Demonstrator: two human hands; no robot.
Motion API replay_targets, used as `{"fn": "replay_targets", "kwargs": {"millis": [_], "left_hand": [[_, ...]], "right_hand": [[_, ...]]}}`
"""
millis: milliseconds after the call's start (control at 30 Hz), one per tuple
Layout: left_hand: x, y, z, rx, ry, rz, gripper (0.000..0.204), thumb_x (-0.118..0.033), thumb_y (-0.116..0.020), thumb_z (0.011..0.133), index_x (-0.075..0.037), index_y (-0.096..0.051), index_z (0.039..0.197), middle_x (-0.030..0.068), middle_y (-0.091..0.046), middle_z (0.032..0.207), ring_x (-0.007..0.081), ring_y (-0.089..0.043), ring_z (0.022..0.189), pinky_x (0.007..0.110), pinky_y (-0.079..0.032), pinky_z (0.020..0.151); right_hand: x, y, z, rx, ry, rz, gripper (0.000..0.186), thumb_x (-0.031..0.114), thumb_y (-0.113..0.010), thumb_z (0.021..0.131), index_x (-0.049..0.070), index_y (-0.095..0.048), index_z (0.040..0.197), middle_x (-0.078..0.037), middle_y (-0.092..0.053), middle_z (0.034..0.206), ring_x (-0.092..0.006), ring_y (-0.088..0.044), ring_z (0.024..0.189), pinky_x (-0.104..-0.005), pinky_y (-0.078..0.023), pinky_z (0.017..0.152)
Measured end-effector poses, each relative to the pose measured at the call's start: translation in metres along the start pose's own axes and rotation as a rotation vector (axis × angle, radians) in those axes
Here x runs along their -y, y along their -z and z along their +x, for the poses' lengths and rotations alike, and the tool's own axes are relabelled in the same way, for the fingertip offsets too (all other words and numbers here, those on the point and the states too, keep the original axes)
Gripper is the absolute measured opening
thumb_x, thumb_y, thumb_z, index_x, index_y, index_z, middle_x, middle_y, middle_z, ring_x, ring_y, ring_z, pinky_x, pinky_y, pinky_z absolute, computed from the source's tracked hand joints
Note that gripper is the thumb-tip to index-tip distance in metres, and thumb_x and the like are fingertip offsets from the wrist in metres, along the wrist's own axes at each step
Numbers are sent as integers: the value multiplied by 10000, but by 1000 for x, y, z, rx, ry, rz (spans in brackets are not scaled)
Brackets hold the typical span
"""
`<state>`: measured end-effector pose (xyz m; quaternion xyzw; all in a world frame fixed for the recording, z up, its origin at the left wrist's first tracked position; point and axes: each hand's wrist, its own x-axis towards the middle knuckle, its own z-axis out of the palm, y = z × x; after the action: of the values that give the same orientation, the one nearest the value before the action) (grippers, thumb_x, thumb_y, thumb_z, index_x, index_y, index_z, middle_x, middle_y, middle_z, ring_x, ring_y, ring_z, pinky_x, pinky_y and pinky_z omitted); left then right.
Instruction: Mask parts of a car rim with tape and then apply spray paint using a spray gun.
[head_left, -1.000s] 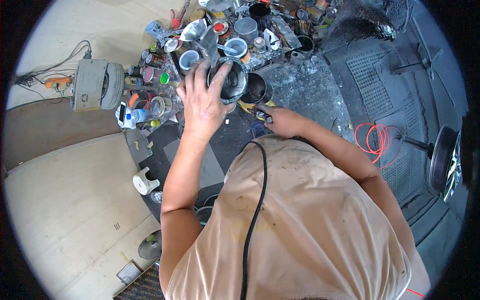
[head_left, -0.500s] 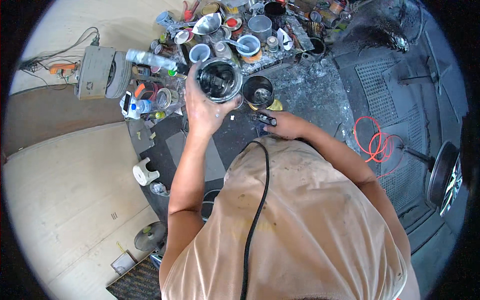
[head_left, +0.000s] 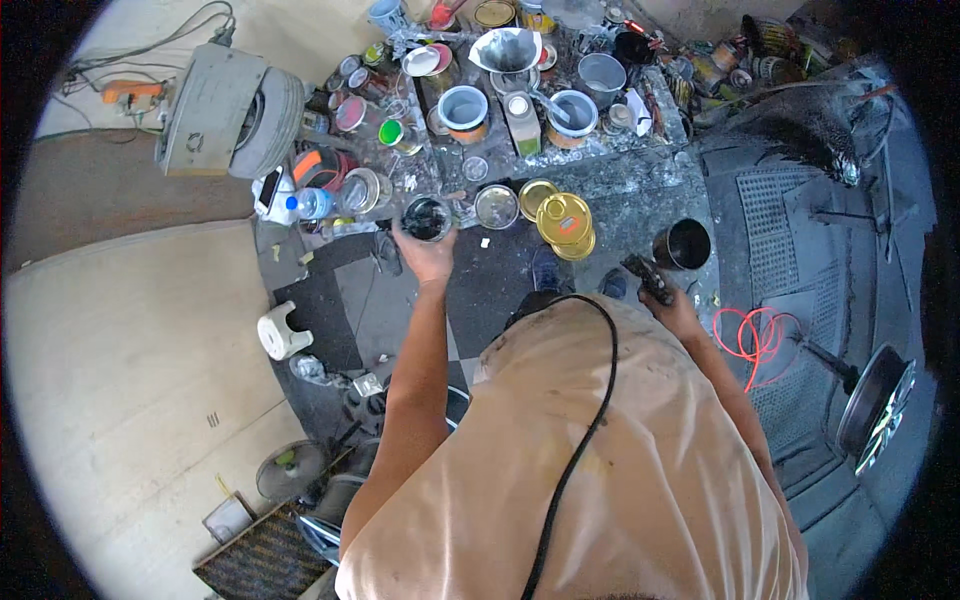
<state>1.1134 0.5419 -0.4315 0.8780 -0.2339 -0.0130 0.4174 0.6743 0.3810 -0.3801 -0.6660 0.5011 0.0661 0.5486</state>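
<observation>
My left hand is closed around a small open can with dark contents, held over the near left edge of the workbench. Off to the right, my right hand grips the black body of what looks like a spray gun. Its open dark cup faces up and shows a dark inside. Most of the gun is hidden by my fingers. Between my hands, gold can lids lie overlapping at the bench edge, beside a round open tin.
Pots, a bottle and several paint tins crowd the bench's far side. A tyre stands at left. On the floor are a white stool and a red hose. At right stands a wheel rim.
My left hand has lowered the can, and the blurred whitish stick beside it is no longer seen there. My right hand has moved right with the gun, away from the can. The view has shifted.
</observation>
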Motion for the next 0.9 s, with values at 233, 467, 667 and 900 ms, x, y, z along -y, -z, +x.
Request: {"fn": "replay_targets", "kwargs": {"millis": [233, 467, 667, 900], "left_hand": [[82, -63, 99, -134, 53, -178, 1053, -153, -929, 570, 20, -359, 1438, 247, -476, 1380, 398, -480, 1274, 444, -390, 1099], [183, -107, 148, -363, 38, 312, 1142, -572, -896, 632, 66, -358, 1412, 263, -491, 1342, 399, -563, 1146, 442, -452, 1051], [163, -122, 135, -198, 158, 355, 1130, -704, -741, 736, 53, -326, 1464, 302, -411, 1448, 428, -479, 1285, 475, -399, 1091], [111, -85, 87, -434, 99, 274, 879, -518, -721, 866, 25, -348, 1448, 311, -477, 1363, 479, -512, 1194, 513, -407, 1050]], "right_hand": [[22, 15, -65, -408, -162, 237, 216, 241, -646, 958, 52, -661, 1060, -38, -652, 885, -128, -537, 675, -283, -468, 620], [52, 100, -142, -922, -187, 266, 239, 289, -606, 987, 56, -660, 994, -28, -634, 837, -116, -509, 628, -276, -471, 531], [120, 177, -172, -1329, -217, 320, 213, 272, -607, 994, 80, -636, 906, -8, -600, 754, -87, -475, 566, -234, -401, 486], [53, 248, -189, -1435, -32, 489, 211, 278, -626, 986, 91, -634, 886, -3, -585, 718, -85, -472, 549, -226, -363, 472]]}}
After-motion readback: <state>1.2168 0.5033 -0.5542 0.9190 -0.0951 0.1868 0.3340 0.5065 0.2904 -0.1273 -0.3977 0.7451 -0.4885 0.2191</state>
